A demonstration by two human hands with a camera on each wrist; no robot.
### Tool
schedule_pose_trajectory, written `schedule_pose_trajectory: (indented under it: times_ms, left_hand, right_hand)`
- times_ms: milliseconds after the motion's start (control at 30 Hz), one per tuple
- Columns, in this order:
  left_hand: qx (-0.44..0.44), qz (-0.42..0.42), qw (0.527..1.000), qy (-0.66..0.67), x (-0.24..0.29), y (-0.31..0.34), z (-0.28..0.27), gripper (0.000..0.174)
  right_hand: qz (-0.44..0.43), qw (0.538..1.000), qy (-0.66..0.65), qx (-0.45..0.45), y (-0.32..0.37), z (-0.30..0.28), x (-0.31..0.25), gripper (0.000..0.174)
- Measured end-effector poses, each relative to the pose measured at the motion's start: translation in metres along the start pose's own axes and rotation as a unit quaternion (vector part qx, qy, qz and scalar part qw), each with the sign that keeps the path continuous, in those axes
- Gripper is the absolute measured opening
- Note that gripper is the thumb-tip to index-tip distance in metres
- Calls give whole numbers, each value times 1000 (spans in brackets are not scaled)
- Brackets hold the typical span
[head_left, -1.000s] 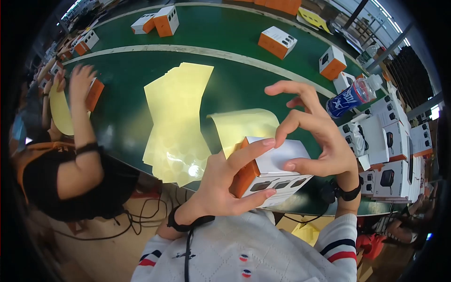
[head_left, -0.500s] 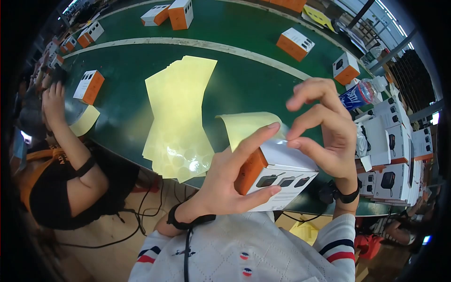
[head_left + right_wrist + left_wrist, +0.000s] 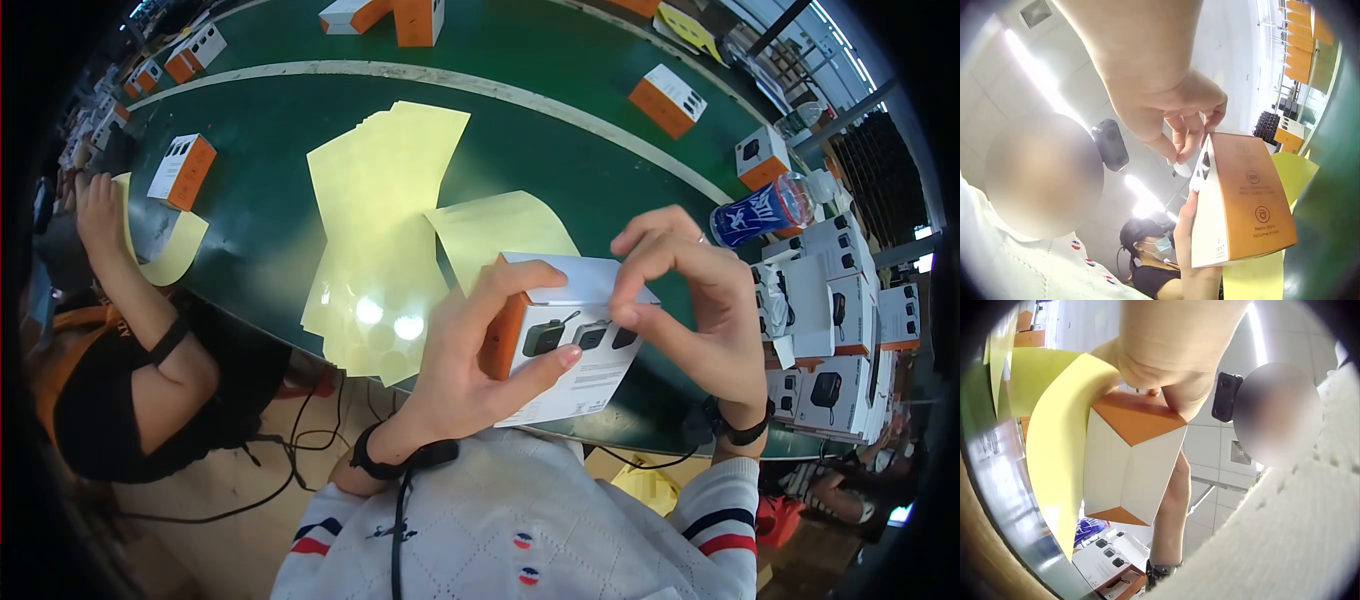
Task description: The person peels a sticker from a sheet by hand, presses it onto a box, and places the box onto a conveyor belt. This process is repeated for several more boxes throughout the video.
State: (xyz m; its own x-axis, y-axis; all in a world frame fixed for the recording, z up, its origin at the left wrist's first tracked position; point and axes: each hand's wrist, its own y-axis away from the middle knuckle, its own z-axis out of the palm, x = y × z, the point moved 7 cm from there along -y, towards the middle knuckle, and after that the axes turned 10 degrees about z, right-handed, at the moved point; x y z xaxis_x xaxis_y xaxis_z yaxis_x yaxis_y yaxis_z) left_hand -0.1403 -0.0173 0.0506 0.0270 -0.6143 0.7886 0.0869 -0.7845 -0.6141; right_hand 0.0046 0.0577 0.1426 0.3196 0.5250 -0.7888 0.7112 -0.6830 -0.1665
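A white and orange printed box is gripped by my left hand, thumb across its printed face and a finger along the top. My right hand has thumb and forefinger pinched at the box's upper right edge. In the right wrist view a small translucent piece sits at the fingertips of the right hand, beside the box. A curved yellow sheet stands behind the box; in the left wrist view the sheet runs up near the left hand, and whether it is held is hidden.
Overlapping yellow sheets lie on the green table. A blue-labelled bottle and stacked boxes stand at the right. More boxes are spread beyond. Another person's arm reaches in at the left.
The box has turned, showing more of its printed face. My right fingers have come down onto its upper right edge. The curved sheet shows more of its surface. The other person's hand has moved left.
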Motion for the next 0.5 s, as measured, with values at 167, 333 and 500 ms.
schedule_pose_trajectory:
  times_ms: [167,333,500]
  left_hand:
    - [-45,-54,997,21,1,3,-3,54]
    - [5,-41,999,28,-6,1,-11,50]
    - [138,-102,980,103,-23,2,-33,50]
  right_hand:
    - [-10,992,125,23,-10,5,-1,12]
    - [-59,964,259,11,-17,12,-14,31]
    - [-165,896,400,-100,-9,67,-30,80]
